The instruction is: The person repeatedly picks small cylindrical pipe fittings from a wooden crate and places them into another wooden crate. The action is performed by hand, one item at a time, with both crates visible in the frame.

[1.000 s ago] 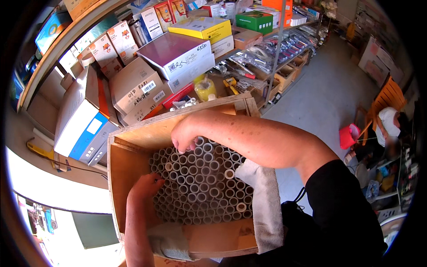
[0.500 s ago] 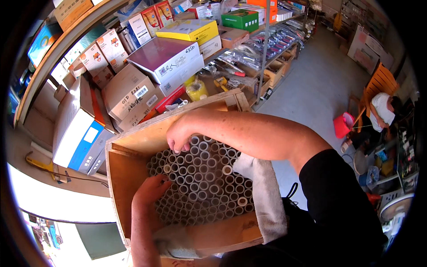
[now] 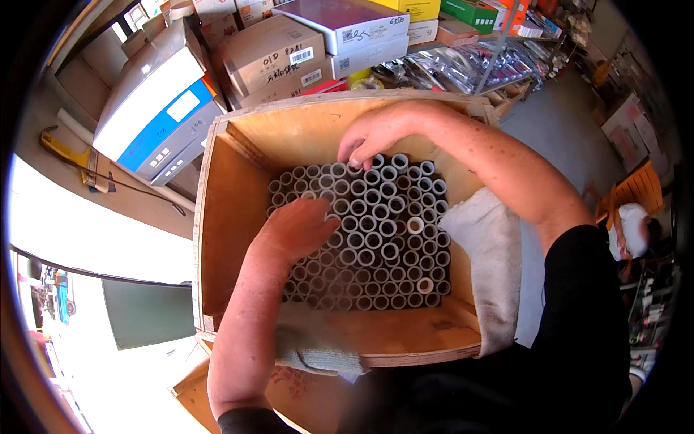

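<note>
Many grey plastic tubes (image 3: 366,257) stand on end, packed side by side in a wooden box (image 3: 238,217), their round open ends facing up. My left hand (image 3: 300,226) is over the left part of the tubes, its fingers curled down. Its fingertips are hidden beneath it. At the far row, my right hand (image 3: 372,137) reaches in with bent fingers, the tips drawn together at a tube rim; whether they grip that tube is unclear. Two paler tube ends show on the right, one being a cream ring (image 3: 415,225).
Grey cloths drape over the box's right wall (image 3: 495,253) and near edge (image 3: 318,354). Cartons (image 3: 275,58) and bagged goods (image 3: 463,65) crowd the shelves beyond. A yellow-handled hacksaw (image 3: 72,155) hangs at left. A seated person (image 3: 630,230) is at far right.
My view has shifted, bringing the box higher and further right in it. My left hand has moved forward and inward over the tubes. My right hand remains at the far row.
</note>
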